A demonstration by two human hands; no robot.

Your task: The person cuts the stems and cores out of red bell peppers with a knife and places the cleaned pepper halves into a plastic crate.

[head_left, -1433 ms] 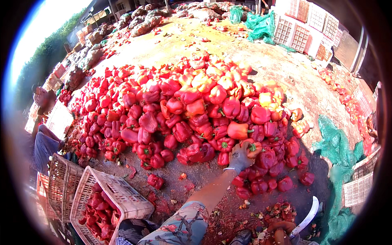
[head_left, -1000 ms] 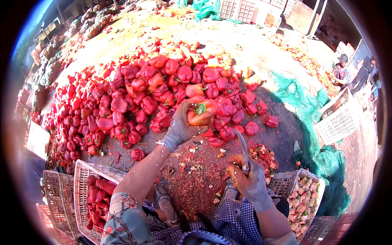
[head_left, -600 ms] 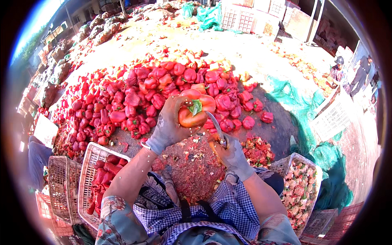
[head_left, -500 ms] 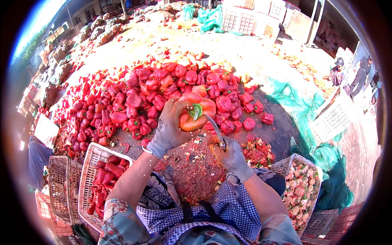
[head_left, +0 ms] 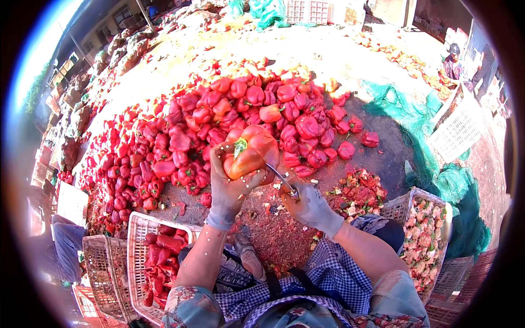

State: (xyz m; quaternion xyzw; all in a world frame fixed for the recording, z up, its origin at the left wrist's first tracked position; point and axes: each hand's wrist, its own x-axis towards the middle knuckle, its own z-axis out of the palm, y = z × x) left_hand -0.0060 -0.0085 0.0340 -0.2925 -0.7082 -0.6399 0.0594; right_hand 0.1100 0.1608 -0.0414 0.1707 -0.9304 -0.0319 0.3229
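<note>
The left hand point(head_left: 229, 188) has lifted a pepper point(head_left: 250, 153) off the heap to the knife point(head_left: 281, 177)

No labels, signs or screens in view, only containers: white plastic crate point(head_left: 143, 240) of red peppers just left of the left hand point(head_left: 229, 188), white crate point(head_left: 407, 210) of trimmings right of the right hand point(head_left: 311, 206), white crates point(head_left: 306, 10) far beyond both.
</note>
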